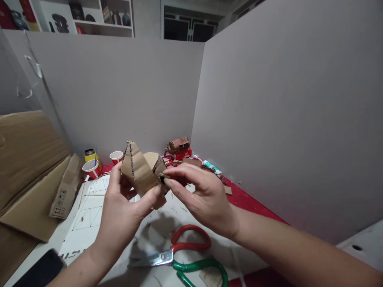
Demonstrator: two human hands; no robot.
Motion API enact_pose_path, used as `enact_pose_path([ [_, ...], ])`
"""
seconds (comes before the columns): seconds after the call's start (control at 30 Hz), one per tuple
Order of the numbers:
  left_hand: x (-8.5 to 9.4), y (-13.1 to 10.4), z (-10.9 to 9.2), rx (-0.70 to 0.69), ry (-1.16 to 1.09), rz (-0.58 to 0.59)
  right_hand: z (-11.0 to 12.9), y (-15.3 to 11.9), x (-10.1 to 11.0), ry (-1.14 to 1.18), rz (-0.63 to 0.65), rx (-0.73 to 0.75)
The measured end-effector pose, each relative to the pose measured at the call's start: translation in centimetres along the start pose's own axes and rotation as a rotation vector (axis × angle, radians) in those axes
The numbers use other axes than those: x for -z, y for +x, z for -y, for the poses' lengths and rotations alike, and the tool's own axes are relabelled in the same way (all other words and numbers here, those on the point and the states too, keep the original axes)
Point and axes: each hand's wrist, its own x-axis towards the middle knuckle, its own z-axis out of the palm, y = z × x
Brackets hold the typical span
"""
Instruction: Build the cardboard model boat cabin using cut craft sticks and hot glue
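Scissors [164, 257] below a cardboard shape [143, 171], left fingers [149, 199] curled round it, right fingers [184, 172] pinched at its edge

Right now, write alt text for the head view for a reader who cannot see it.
A person's left hand holds up a folded brown cardboard piece, while the right hand touches its right side. Scissors with one red and one green handle lie below; two red-and-white paper cups stand farther back, with large cardboard pieces at the picture's left.
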Motion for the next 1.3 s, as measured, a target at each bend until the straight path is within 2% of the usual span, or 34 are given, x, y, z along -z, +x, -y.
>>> enact_pose_path([
  [0.1, 0.1, 0.2, -0.5, 0.094, -0.068, 0.063, -0.1, -0.1, 1.1, -0.292, 0.047, 0.311],
  [0.2, 0.2, 0.3, -0.3, 0.134, -0.062, 0.076, -0.1, 0.2, 1.6, -0.476, 0.114, 0.445],
  [0.5, -0.1, -0.1, -0.1, 0.108, 0.016, 0.099, 0.2, 0.3, 1.7, -0.611, 0.248, 0.441],
  [0.67, -0.4, -0.7, 0.6, -0.020, 0.110, 0.015, 0.5, 0.1, 1.4, -0.588, 0.256, 0.388],
  [0.73, -0.5, -0.9, 0.9, -0.084, 0.131, -0.016, 0.7, 0.1, 1.2, -0.472, 0.221, 0.308],
  [0.8, -0.6, -1.2, 1.2, -0.156, 0.162, -0.067, 1.0, 0.1, 0.9, -0.313, 0.152, 0.165],
  [0.97, -0.4, -1.7, 2.2, -0.448, 0.301, -0.179, 2.0, -0.1, -0.2, 0.189, -0.010, -0.321],
  [1.03, -0.1, -1.7, 2.5, -0.585, 0.367, -0.193, 2.3, -0.2, -0.5, 0.429, -0.026, -0.512],
  [1.17, 0.7, -1.7, 3.1, -0.757, 0.454, -0.193, 2.8, -0.2, -0.5, 0.911, 0.008, -0.831],
  [1.23, 1.0, -1.8, 3.3, -0.778, 0.426, -0.211, 3.0, -0.1, -0.3, 1.143, 0.028, -0.993],
  [1.3, 1.1, -1.8, 3.6, -0.603, 0.294, -0.190, 3.2, -0.1, -0.2, 1.347, 0.051, -1.126],
])
